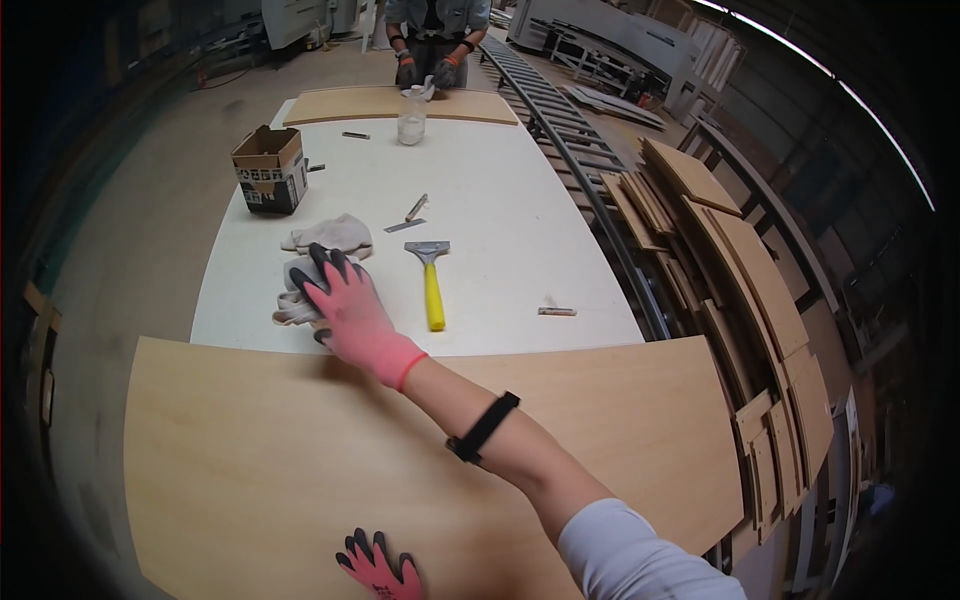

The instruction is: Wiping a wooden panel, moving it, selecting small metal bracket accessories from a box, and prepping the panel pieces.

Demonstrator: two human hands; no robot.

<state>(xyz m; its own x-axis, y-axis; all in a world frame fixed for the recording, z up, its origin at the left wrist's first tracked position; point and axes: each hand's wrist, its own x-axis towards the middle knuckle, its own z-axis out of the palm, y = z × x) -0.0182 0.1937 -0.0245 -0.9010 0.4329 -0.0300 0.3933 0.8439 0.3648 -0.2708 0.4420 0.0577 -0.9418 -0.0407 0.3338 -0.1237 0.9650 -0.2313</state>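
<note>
Stretched right across the smooth wooden board with the pink-gloved right hand, loose-fingered on soft, crumpled cloth atop the flat white table, cannot tell if gripping; wide-fingered with the left hand over pale grain.

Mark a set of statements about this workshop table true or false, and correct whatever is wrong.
1. The right hand, in a pink glove with black fingertips, is over a crumpled light-grey cloth. True.
2. The yellow-handled scraper with a flat metal head lies on the smooth white tabletop. True.
3. The scraper's handle points away from the person. False: it points toward the person, with the head farther off.
4. The left hand grips the scraper. False: it is over the flat light-brown panel.
5. The black-and-brown cardboard box is open at the top. True.
</note>
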